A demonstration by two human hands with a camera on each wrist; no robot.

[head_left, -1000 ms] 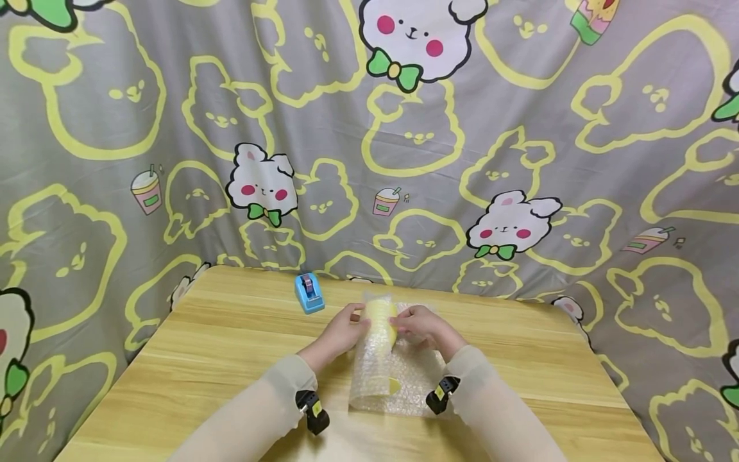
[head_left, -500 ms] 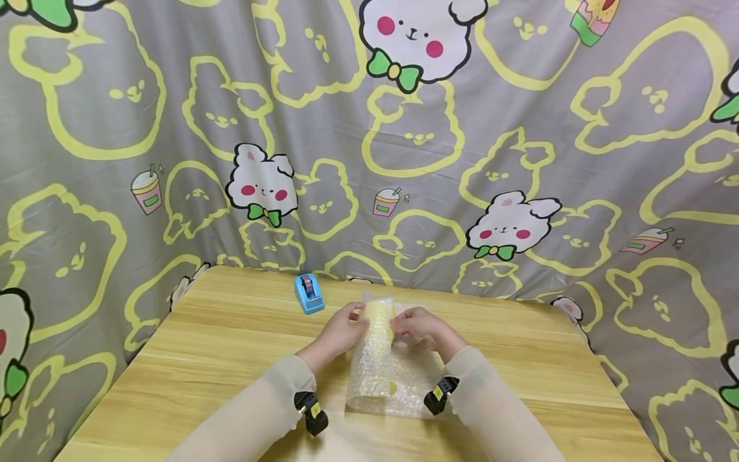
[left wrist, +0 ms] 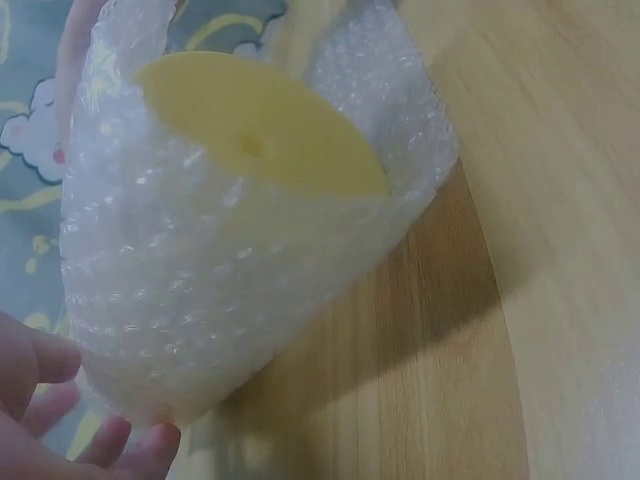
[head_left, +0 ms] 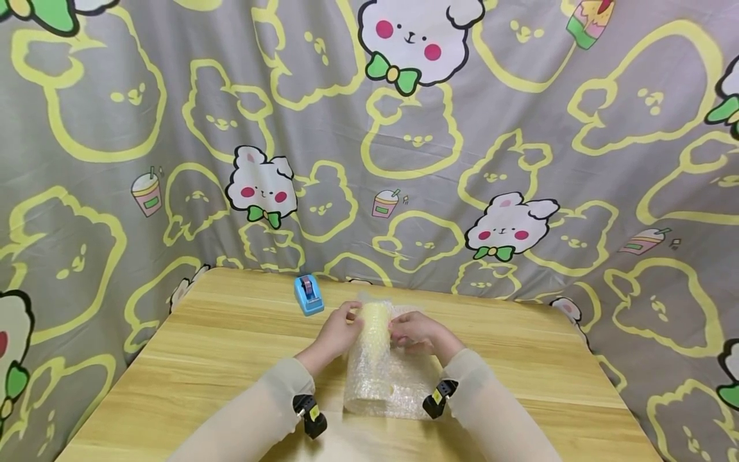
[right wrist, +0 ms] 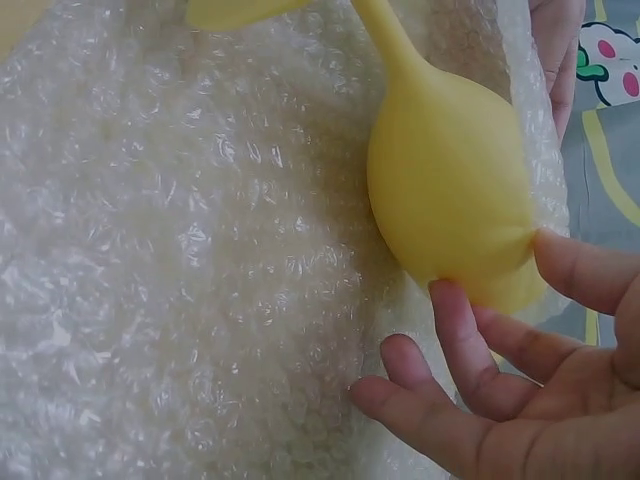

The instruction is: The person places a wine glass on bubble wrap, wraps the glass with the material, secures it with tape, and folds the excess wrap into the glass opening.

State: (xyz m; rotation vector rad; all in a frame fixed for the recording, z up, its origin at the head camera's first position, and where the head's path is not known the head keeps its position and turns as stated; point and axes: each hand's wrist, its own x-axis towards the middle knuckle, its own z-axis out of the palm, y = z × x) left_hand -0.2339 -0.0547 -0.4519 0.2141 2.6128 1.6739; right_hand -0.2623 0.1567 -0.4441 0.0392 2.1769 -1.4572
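Observation:
A yellow goblet point(right wrist: 450, 180) lies on its side along a sheet of bubble wrap point(head_left: 416, 375). In the head view the wrap's left part is folded over it, so the yellow shows through. My right hand point(head_left: 424, 333) pinches the goblet's bowl near its rim, thumb on one side and fingers on the other. The left hand point(head_left: 337, 333) holds the folded wrap from the left, at the bowl end. Its fingertips point(left wrist: 155, 445) meet the wrap's outside in the left wrist view. There the goblet's round foot point(left wrist: 260, 125) shows at the wrap's open end.
A blue tape dispenser point(head_left: 309, 295) stands at the back of the wooden table point(head_left: 231, 359), left of the hands. Behind the table hangs a grey curtain point(head_left: 323, 128) with cartoon prints. Flat bubble wrap extends to the right, under the right hand.
The folded wrap has come further right over the goblet, covering more of its bowl and foot in the head view. Both hands have shifted slightly, the left one a little leftward.

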